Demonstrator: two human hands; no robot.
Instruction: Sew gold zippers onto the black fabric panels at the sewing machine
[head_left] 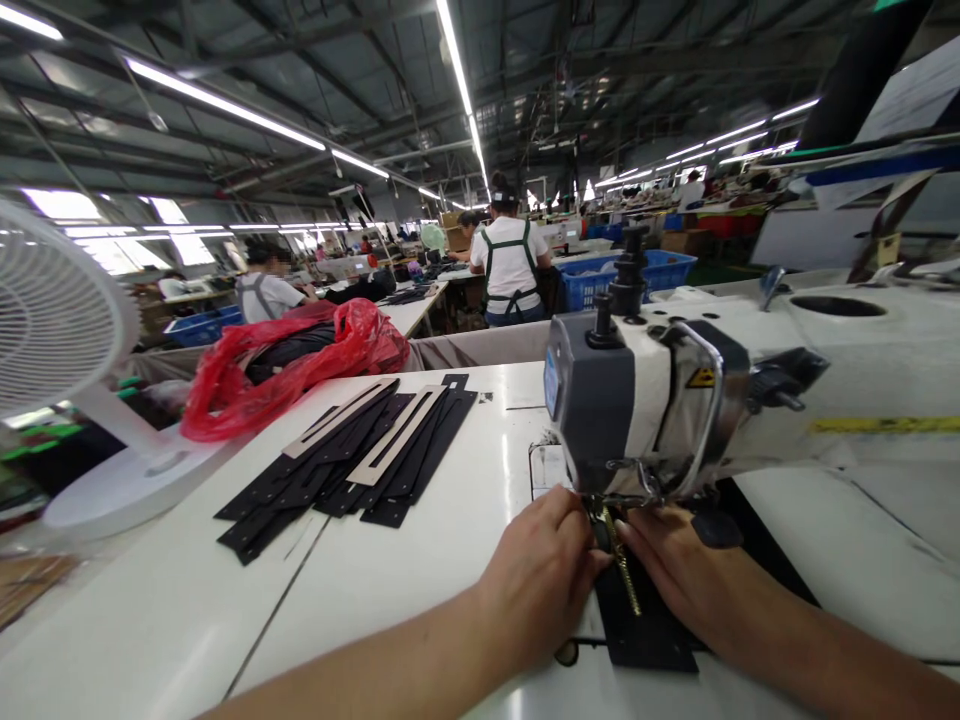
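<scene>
Under the head of a sewing machine [652, 410] lies a flat black piece [645, 640], with a gold-toothed zipper [625, 575] running along it towards me. My left hand [541, 565] is closed at the left edge of the piece, fingers curled and thumb against it near the needle area. From the other side, my right hand [686, 565] rests on the piece, its fingers stretched out and a fingertip beside the zipper. The machine head partly covers this hand. The needle and the fingertips nearest to it are hard to make out.
Left on the white table [405, 620] is a pile of black slotted strips [300, 500] with beige slotted pieces [397, 437] on top. Beyond are a red plastic bag [367, 340] and a white fan [67, 310]. Other people work further back near a blue crate [592, 290].
</scene>
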